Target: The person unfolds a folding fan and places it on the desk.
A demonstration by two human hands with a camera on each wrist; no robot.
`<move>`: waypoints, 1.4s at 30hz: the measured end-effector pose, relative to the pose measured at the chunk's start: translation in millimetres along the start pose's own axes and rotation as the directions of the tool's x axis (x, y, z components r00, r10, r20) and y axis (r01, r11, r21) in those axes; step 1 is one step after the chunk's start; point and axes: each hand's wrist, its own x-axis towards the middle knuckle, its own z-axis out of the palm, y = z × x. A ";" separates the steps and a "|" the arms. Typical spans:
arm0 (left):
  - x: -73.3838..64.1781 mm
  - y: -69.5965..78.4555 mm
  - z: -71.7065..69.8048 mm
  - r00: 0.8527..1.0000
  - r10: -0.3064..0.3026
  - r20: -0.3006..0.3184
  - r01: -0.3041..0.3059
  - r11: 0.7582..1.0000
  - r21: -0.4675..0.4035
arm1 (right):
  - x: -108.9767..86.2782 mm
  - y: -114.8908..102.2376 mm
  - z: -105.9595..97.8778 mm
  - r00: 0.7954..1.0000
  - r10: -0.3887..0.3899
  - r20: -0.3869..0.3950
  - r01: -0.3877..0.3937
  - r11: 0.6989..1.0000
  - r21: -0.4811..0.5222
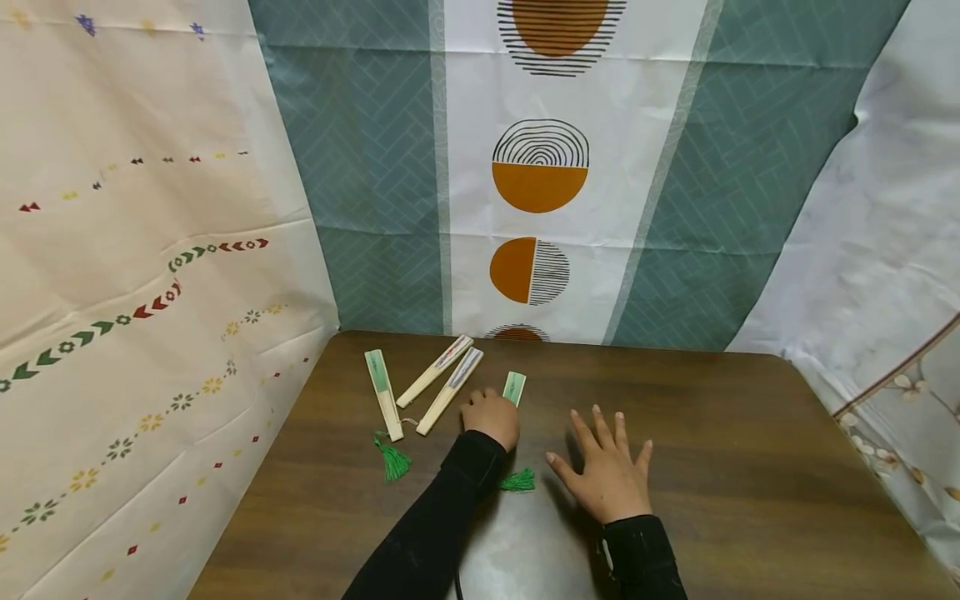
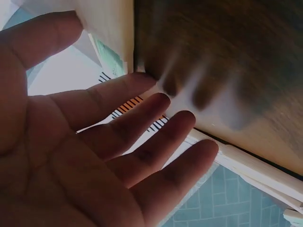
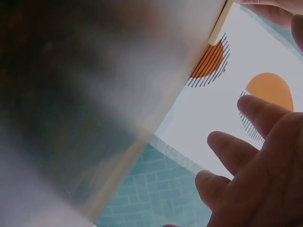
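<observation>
My left hand (image 1: 491, 417) is over a closed folding fan (image 1: 514, 387) with a green-printed end and pale ribs. In the left wrist view the thumb and index finger pinch the fan (image 2: 111, 59) between them, while the other fingers stretch out apart. A green tassel (image 1: 518, 481) lies below that hand, towards me; the fan's middle is hidden under the hand. My right hand (image 1: 611, 483) hovers or rests over the table to the right, fingers spread, holding nothing. Its fingers (image 3: 234, 151) also show spread in the right wrist view.
Left of my left hand lie a green-ended folding fan (image 1: 383, 392) with a green tassel (image 1: 393, 460) and two more closed fans, one red-lettered (image 1: 435, 371), one grey-lettered (image 1: 450, 392). The brown wooden table (image 1: 720, 433) ends at patterned cloth (image 1: 375, 167) hangings.
</observation>
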 end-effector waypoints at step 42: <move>36.1 -48.3 67.0 0.989 0.133 -0.060 -0.145 0.848 -0.510 | 5.3 -9.9 -4.6 0.999 -0.010 0.039 0.009 1.000 0.027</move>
